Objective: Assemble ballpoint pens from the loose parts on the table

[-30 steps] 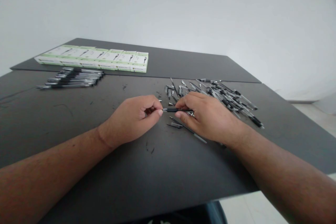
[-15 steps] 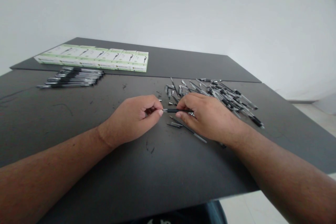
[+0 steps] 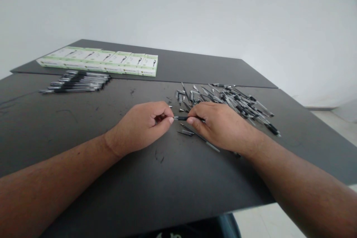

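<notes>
Between my two hands a pen (image 3: 182,118) with a black grip lies level above the table. My left hand (image 3: 147,124) pinches its left end between thumb and forefinger. On the black grip, my right hand (image 3: 220,122) is closed, and its fingers hide part of the barrel. Below the right hand, a loose refill (image 3: 209,145) and a small clear pen cap (image 3: 187,132) lie on the table. Several loose pen parts (image 3: 192,95) are strewn just beyond the right hand.
To the right lies a heap of clear-barrelled pens and parts (image 3: 245,106). A row of black-gripped pens (image 3: 78,81) sits at the left. Behind it stand several white and green boxes (image 3: 111,59) side by side. The dark table (image 3: 156,189) carries small ink marks.
My right hand has shifted very slightly along the pen toward the left, so less of the black grip shows. My left hand keeps its pinch.
</notes>
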`<state>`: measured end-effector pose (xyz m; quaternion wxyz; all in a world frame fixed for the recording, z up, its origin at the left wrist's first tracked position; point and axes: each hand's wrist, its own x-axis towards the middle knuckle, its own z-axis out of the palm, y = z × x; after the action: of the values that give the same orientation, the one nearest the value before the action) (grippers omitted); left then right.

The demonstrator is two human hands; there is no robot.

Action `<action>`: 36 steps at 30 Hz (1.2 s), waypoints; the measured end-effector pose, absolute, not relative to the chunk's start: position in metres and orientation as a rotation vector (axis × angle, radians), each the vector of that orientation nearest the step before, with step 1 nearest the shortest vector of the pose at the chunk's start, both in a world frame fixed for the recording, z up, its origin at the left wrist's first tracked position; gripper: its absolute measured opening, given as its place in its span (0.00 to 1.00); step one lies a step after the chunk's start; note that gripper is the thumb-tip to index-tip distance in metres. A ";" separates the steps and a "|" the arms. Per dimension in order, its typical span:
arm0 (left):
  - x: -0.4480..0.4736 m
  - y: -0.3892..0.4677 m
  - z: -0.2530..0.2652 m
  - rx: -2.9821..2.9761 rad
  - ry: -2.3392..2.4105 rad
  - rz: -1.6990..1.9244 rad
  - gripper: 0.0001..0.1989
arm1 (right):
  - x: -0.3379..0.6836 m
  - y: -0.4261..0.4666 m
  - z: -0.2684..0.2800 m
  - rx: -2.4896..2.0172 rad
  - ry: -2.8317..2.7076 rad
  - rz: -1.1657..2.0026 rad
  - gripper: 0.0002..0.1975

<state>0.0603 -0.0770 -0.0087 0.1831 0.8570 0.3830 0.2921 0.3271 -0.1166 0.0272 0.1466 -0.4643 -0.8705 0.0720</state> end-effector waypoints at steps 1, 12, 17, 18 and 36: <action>0.060 -0.077 -0.009 2.416 1.080 0.828 0.13 | 0.327 -0.116 0.027 -1.330 -2.494 0.205 0.08; 0.060 -0.076 -0.012 2.407 1.067 0.834 0.12 | 0.326 -0.116 0.025 -1.331 -2.463 0.225 0.07; 0.059 -0.077 -0.011 2.414 1.066 0.827 0.12 | 0.326 -0.116 0.026 -1.338 -2.492 0.213 0.06; 0.059 -0.077 -0.011 2.417 1.065 0.825 0.12 | 0.326 -0.116 0.026 -1.330 -2.500 0.216 0.07; 0.059 -0.077 -0.010 2.431 1.080 0.780 0.12 | 0.325 -0.117 0.027 -1.377 -2.517 0.241 0.07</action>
<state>0.0594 -0.0774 -0.0100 0.1840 0.8620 0.3828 0.2766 0.3248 -0.1165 0.0272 0.1309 -0.4741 -0.8667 0.0830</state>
